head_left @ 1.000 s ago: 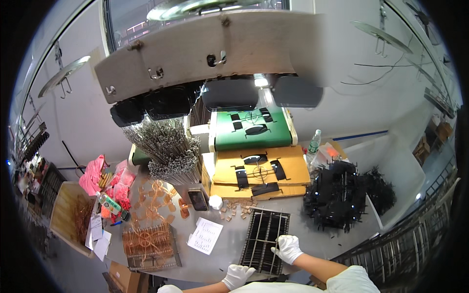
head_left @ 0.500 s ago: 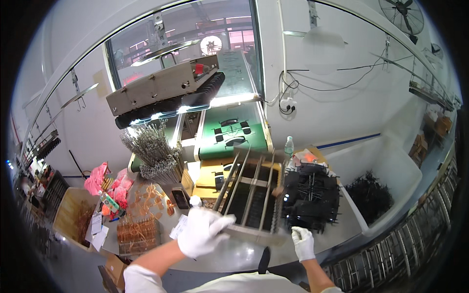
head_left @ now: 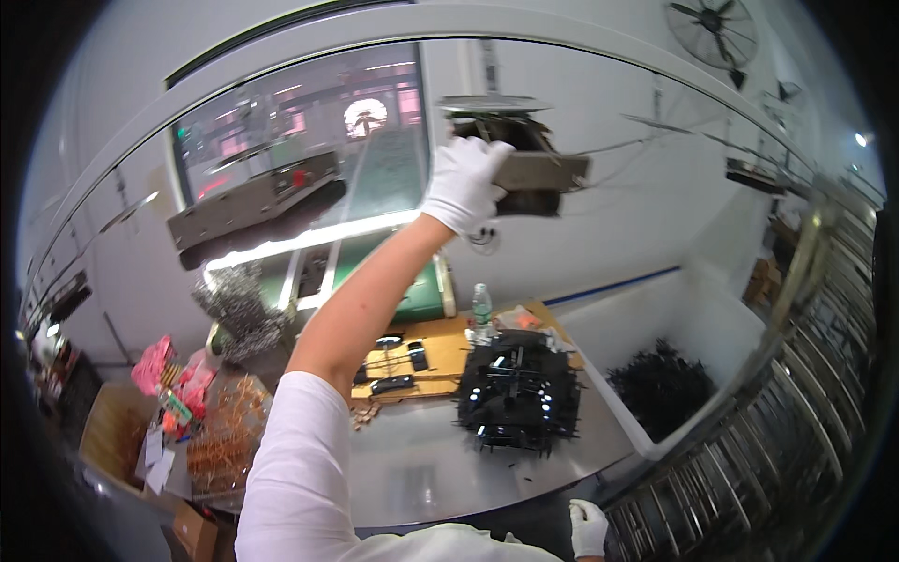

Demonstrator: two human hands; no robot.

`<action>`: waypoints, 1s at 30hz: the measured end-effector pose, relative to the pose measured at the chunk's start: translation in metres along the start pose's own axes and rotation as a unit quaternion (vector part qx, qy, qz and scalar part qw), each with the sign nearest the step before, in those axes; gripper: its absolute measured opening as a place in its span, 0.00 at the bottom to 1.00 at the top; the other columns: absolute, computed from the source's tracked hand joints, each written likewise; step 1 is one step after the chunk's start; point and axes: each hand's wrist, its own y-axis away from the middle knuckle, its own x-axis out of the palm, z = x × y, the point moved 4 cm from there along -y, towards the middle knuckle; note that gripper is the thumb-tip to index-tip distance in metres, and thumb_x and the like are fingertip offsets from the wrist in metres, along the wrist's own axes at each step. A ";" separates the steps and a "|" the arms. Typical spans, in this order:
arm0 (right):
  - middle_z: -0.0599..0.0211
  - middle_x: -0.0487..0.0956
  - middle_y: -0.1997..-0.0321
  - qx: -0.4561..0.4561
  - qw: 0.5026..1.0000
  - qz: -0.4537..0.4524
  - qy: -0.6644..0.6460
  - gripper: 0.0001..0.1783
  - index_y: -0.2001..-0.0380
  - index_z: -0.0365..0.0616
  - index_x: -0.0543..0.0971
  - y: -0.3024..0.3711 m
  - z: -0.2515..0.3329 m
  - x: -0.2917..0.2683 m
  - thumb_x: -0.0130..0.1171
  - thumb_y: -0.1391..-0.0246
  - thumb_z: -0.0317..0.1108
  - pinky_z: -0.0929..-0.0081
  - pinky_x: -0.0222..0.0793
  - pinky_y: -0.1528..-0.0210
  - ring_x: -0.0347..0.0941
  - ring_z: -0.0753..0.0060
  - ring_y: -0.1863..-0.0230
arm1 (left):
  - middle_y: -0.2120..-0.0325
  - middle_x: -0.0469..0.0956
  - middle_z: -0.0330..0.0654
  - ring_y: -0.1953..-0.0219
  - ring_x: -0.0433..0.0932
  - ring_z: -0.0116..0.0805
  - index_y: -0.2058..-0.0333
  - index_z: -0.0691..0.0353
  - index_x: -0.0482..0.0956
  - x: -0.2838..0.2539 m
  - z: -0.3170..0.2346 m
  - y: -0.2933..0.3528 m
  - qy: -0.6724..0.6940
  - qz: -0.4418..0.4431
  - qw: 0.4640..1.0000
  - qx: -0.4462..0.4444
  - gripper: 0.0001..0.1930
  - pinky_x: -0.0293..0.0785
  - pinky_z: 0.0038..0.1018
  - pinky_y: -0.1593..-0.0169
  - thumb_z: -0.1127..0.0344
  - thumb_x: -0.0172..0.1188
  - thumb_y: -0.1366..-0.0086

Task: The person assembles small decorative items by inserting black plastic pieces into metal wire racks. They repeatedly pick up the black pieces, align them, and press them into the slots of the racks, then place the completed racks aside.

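My left hand [head_left: 468, 183], in a white glove, is raised high and closed round the near end of a metal rack [head_left: 548, 171]. The rack looks blurred and sits just under a flat hanger plate [head_left: 494, 104] on the overhead rail; whether it hooks on there I cannot tell. Low at the front edge of the table, my right hand [head_left: 587, 527] is gloved too, with curled fingers; what they hold, if anything, is hidden. A pile of glossy black plastic parts [head_left: 518, 393] lies on the metal table [head_left: 421, 478] between the two hands.
A yellow board [head_left: 435, 342] carries several black parts. Beside it stand a bottle [head_left: 481, 304] and a conveyor [head_left: 421, 295]. Wire hooks [head_left: 248, 314] and copper-coloured pieces [head_left: 225, 450] are at left. A white tub [head_left: 609, 403] and stacked metal racks [head_left: 740, 468] are at right.
My left hand has lifted the metal rack off the table up to the overhead rail. My right hand has dropped away from the black parts to the lower edge. The view has shifted.
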 end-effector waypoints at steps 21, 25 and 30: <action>0.51 0.74 0.33 0.152 0.884 -0.288 0.334 0.35 0.32 0.51 0.73 -0.092 0.015 -0.299 0.62 0.37 0.56 0.58 0.61 0.28 0.68 0.53 0.31 | 0.46 0.80 0.51 0.49 0.82 0.50 0.32 0.50 0.68 0.021 -0.033 -0.018 -0.089 -0.088 0.992 -0.023 0.39 0.78 0.40 0.46 0.59 0.74 0.41; 0.53 0.71 0.30 0.255 0.776 -0.202 0.540 0.46 0.29 0.64 0.68 -0.114 -0.054 -0.314 0.61 0.47 0.71 0.47 0.59 0.28 0.65 0.44 0.30 | 0.48 0.80 0.48 0.47 0.79 0.49 0.37 0.53 0.74 -0.030 -0.064 0.034 0.034 -0.155 0.986 0.057 0.29 0.73 0.40 0.41 0.66 0.71 0.37; 0.49 0.84 0.49 0.295 0.819 -0.113 0.479 0.28 0.48 0.51 0.82 -0.129 -0.069 -0.323 0.64 0.44 0.59 0.50 0.75 0.42 0.80 0.46 0.46 | 0.51 0.81 0.46 0.47 0.78 0.48 0.45 0.54 0.79 -0.042 -0.099 0.154 0.205 0.099 0.974 -0.011 0.24 0.69 0.42 0.39 0.72 0.69 0.43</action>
